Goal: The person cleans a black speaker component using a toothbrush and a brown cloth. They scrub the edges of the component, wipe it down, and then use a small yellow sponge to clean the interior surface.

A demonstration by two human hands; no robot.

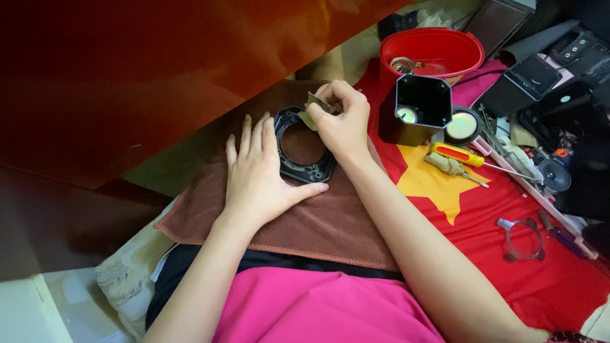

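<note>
Right now, by label:

Frame: a black octagonal ring (305,147) lies flat on a brown cloth (330,222), roughly mid-scene, its round opening facing up. Being nearly as wide as it is long, it has no clear long axis.

Left hand: the left hand (257,174) rests palm down on the cloth, fingers spread wide, touching the ring's left edge, thumb lying along its near edge.

Right hand: the right hand (343,121) is bunched narrow at the ring's far right edge, fingertips pinching a small greyish-green scrap (313,105) against the ring.

Key relation: the ring sits between the two hands, the left one bracing from the left and near side, the right one working from the far right; both touch it.

Right of the cloth: a black open-topped box (416,111), a red tub (432,54), a yellow-handled screwdriver (467,157), and a clear ring part (522,238) near right on the red fabric (540,279).
</note>
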